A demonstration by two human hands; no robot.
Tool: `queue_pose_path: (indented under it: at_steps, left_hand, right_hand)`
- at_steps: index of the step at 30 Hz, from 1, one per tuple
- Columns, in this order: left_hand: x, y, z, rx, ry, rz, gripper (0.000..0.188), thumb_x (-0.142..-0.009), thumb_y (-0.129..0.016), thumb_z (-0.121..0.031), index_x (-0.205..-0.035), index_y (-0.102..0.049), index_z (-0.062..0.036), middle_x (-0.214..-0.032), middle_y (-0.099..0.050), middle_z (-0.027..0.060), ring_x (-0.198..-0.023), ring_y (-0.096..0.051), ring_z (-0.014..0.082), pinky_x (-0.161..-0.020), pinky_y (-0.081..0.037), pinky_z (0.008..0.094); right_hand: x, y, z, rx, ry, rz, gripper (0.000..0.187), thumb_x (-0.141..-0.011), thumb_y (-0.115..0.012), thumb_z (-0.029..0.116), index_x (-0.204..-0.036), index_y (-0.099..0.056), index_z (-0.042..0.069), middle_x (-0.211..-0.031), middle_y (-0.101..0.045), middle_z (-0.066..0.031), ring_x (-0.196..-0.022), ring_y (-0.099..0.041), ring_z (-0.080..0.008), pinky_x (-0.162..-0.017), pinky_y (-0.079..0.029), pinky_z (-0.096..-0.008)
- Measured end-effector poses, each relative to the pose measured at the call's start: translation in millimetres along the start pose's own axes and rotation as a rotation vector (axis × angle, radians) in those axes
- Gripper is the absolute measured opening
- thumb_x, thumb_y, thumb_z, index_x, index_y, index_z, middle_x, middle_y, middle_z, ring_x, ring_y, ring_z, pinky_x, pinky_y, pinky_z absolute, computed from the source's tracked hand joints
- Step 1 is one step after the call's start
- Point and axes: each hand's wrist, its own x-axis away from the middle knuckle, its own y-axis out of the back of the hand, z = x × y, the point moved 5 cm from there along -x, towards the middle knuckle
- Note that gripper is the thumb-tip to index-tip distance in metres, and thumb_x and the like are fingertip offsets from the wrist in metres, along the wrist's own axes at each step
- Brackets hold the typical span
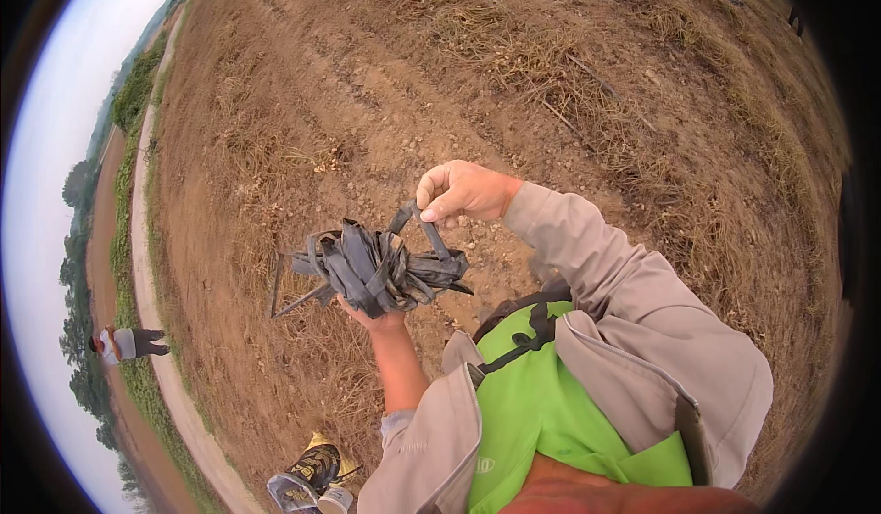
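A thick bundle of flat black plastic tape [367, 266], dusty and wound crosswise into a lump, is held in front of my body. My left hand [374, 317] grips it from below; the tape hides most of the fingers. At the bundle's left, a few loose ends stick out. Above its right end, my right hand [459, 193] pinches a loop of the same tape between thumb and fingertips. That loop rises from the bundle and bends sharply at the pinch.
Bare brown soil with rows of dried plants [477, 32] surrounds me. A shoe [317, 463] shows at the bottom, beside a pale cup-like object [335, 498]. Far left, a person [128, 342] stands near a pale dirt track [142, 211] with a green verge.
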Motion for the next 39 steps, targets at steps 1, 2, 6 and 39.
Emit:
queue_pose_path:
  at_steps: [1, 2, 6, 39]
  left_hand:
    - [-0.2, 1.1, 0.2, -0.044, 0.0, 0.01, 0.057, -0.102, -0.042, -0.047, -0.142, -0.046, -0.0066, -0.135, -0.058, 0.0134, -0.119, -0.057, 0.0349, -0.103, -0.047, 0.0507]
    - [-1.5, 6.3, -1.2, -0.028, -0.019, -0.059, 0.056, -0.102, -0.042, -0.046, -0.142, -0.046, -0.0067, -0.135, -0.058, 0.0134, -0.119, -0.057, 0.0348, -0.103, -0.047, 0.0506]
    - [-1.6, 13.9, -2.7, 0.029, -0.042, -0.107, 0.053, -0.102, -0.043, -0.042, -0.142, -0.046, -0.007, -0.137, -0.057, 0.0137, -0.121, -0.056, 0.0344, -0.106, -0.044, 0.0511]
    - [-0.3, 12.4, 6.3, 0.101, -0.025, -0.06, 0.052, -0.1, -0.05, -0.044, -0.138, -0.052, -0.0088, -0.136, -0.059, 0.0111, -0.124, -0.055, 0.0304, -0.11, -0.041, 0.0467]
  right_hand:
    - [-2.5, -1.8, -1.4, 0.015, 0.028, -0.056, 0.026, -0.083, -0.074, 0.002, -0.107, -0.063, 0.001, -0.091, -0.069, -0.0077, -0.069, -0.065, -0.0114, -0.056, -0.052, -0.0233]
    - [-5.2, -3.6, -1.4, 0.022, 0.063, -0.104, 0.027, -0.083, -0.074, 0.002, -0.108, -0.062, 0.001, -0.089, -0.069, -0.0066, -0.068, -0.065, -0.0112, -0.056, -0.052, -0.0236]
    - [-13.4, -15.3, -1.4, 0.061, 0.192, -0.211, 0.041, -0.085, -0.073, 0.005, -0.123, -0.057, -0.001, -0.086, -0.063, -0.0028, -0.068, -0.061, -0.0099, -0.06, -0.053, -0.0248]
    - [11.2, -6.5, -13.9, 0.38, 0.248, -0.102, 0.007, -0.087, -0.066, -0.002, -0.091, -0.067, 0.003, -0.092, -0.066, -0.0036, -0.09, -0.064, -0.0137, -0.079, -0.052, -0.0287]
